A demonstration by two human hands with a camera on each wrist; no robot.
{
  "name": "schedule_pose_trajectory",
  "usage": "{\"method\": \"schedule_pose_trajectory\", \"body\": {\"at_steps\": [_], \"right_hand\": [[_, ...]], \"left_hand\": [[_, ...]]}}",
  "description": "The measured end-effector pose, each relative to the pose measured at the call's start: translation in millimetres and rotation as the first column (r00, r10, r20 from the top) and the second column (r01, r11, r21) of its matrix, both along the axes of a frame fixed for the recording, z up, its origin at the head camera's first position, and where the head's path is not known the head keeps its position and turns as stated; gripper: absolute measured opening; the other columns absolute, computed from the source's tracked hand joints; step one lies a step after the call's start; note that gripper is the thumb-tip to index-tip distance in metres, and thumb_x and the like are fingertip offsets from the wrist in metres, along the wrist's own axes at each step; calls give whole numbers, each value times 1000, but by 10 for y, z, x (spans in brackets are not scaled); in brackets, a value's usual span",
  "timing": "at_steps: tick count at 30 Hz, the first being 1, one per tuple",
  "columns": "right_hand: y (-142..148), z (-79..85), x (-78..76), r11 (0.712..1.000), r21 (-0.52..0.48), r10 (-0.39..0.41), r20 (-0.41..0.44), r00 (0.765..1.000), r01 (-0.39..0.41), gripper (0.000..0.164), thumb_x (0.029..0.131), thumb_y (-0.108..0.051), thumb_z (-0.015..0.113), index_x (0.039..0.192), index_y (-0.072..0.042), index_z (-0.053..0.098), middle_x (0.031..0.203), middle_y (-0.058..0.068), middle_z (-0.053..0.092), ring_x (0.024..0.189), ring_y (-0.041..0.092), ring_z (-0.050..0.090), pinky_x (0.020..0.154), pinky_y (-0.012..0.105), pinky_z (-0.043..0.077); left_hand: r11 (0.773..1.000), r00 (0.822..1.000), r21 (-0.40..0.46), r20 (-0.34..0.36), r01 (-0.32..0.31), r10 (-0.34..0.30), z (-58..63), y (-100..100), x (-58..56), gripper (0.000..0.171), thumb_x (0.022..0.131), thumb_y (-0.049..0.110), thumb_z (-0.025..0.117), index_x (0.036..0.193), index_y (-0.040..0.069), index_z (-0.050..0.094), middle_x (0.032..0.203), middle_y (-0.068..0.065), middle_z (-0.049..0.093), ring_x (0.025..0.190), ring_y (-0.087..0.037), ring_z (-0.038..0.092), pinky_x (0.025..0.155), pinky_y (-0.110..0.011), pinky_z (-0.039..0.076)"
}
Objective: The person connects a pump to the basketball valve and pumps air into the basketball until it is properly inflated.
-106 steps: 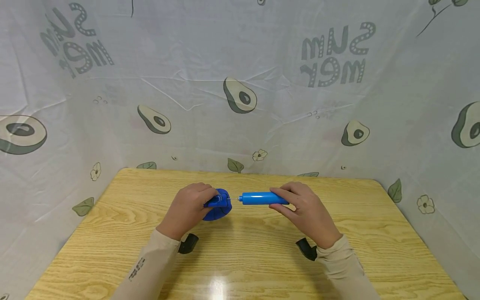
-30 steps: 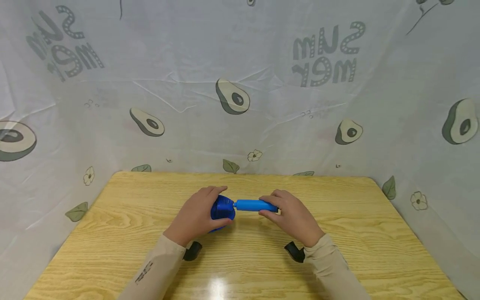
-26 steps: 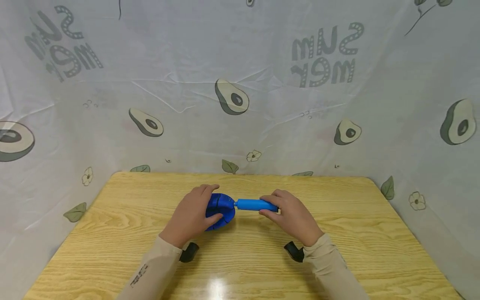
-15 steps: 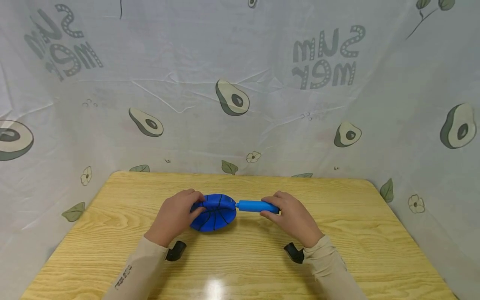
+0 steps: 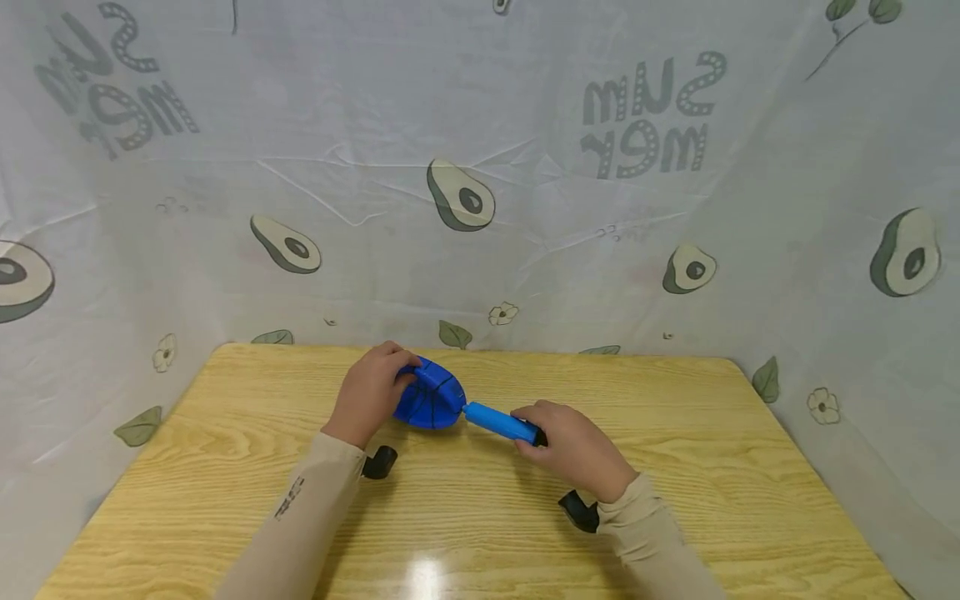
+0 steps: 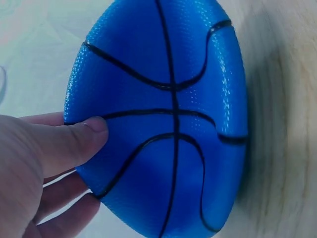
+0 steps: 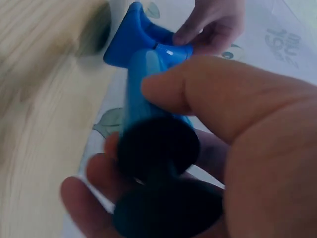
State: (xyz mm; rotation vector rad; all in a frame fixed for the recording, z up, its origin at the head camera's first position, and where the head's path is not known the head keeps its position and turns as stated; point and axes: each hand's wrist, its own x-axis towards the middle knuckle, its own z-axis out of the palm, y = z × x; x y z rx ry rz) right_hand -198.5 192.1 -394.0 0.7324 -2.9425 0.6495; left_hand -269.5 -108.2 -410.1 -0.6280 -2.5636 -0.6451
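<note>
A deflated blue ball with black basketball lines, caved in like a bowl, is held up over the table. My left hand pinches its left rim; in the left wrist view the thumb presses on the inner side of the ball. My right hand grips a blue hand pump near its black end. The pump's tip meets the ball's right edge, and no bare needle shows between them. In the right wrist view the black pump handle sits close to the barrel.
A wood-grain table lies under both hands. Behind it hangs a pale curtain printed with avocados. One black angled piece shows beside the left wrist, another black piece beside the right.
Earlier a bare needle showed between pump and ball; now the tip is against the ball. My left hand has shifted to the ball's left rim, the ball has spread, and the pump has tilted.
</note>
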Motion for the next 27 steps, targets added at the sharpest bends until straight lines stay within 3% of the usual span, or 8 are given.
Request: {"method": "schedule_pose_trajectory", "body": {"at_steps": [6, 12, 16, 18, 20, 24, 27], "right_hand": [[-37, -75, 21, 999, 52, -4, -10, 1000, 4, 26, 92, -19, 80, 116, -10, 76, 100, -2, 73, 75, 7, 56, 65, 28, 49], [-14, -104, 25, 999, 49, -4, 36, 999, 2, 24, 92, -18, 80, 114, -10, 75, 97, -3, 70, 73, 7, 53, 65, 27, 47], [-5, -101, 22, 999, 45, -1, 48, 999, -1, 25, 92, -18, 80, 115, -10, 75, 99, -3, 71, 76, 8, 55, 67, 28, 48], [-5, -93, 24, 999, 48, 5, 54, 999, -8, 25, 92, -19, 80, 116, -10, 75, 100, -2, 71, 76, 9, 55, 68, 29, 49], [-4, -85, 26, 998, 55, 5, 59, 998, -9, 26, 92, -18, 80, 116, -9, 75, 101, -1, 72, 77, 9, 56, 68, 29, 49], [-10, -65, 26, 997, 69, 11, 62, 998, -15, 27, 92, -17, 80, 118, -8, 74, 102, 1, 72, 77, 9, 56, 68, 30, 50], [-30, -57, 20, 996, 79, 27, 57, 998, -31, 28, 93, -18, 80, 118, -8, 74, 103, 2, 73, 77, 9, 57, 68, 31, 51]], "left_hand": [[1000, 997, -28, 76, 8, -6, -26, 27, 27, 28, 94, 7, 77, 122, 9, 73, 120, -10, 67, 108, -29, 67, 92, -45, 61], [999, 990, -32, 142, -1, 6, -53, 12, 212, 46, 95, 14, 76, 138, 8, 62, 135, -14, 60, 126, -34, 57, 101, -50, 56], [992, 978, 77, 194, -100, 83, -63, -27, 386, 40, 97, 19, 73, 132, 5, 62, 126, -15, 62, 115, -33, 59, 92, -48, 58], [967, 949, 168, 286, -189, 136, -72, -66, 455, 39, 99, 23, 71, 131, 4, 60, 121, -15, 63, 107, -32, 61, 86, -47, 58], [926, 900, 258, 407, -276, 155, -102, -116, 488, 46, 100, 27, 68, 136, 3, 54, 124, -16, 61, 108, -32, 61, 86, -48, 58], [856, 786, 379, 616, -351, 49, -210, -221, 476, 66, 103, 30, 64, 155, 4, 34, 144, -22, 50, 129, -40, 55, 99, -55, 54], [832, 737, 440, 673, -339, -55, -303, -271, 449, 70, 104, 27, 63, 159, 5, 27, 151, -24, 44, 139, -44, 48, 106, -59, 50]]}}
